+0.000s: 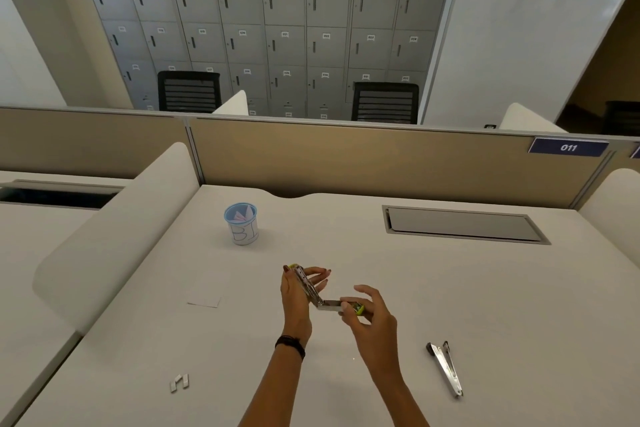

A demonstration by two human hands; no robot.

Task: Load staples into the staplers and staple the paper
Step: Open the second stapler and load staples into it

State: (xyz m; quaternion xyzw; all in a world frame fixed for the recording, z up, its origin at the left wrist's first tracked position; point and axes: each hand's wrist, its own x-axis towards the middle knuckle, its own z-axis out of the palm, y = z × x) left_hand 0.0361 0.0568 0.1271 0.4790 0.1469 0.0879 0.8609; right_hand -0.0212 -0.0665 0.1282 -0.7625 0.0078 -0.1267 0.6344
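Grey lockers and two black chairs stand behind a tan partition, and in front of it lies a white surface (pixel 346 239) with little on it. Just above it, both hands hold a small stapler (pixel 320 298) with yellow-green trim, swung wide open at its hinge. The left hand (pixel 298 295) grips the raised top arm between thumb and fingers; the right hand (pixel 367 312) pinches the low, level half near its yellow-green end.

It looks light and rigid, mostly bare metal, so it should be smooth and a little slippery. The hinge swings freely, so each half wants its own grip along the side edges, clear of the open channel.

Short staple strips (pixel 179 383) lie near the front left, well apart from the hands. They are probably brittle and best pinched gently by the sides.

A second stapler (pixel 446 367), black and metal, lies open to the right. A small paper (pixel 204 298) lies flat to the left, and a cup (pixel 241 224) of folded slips stands farther back.
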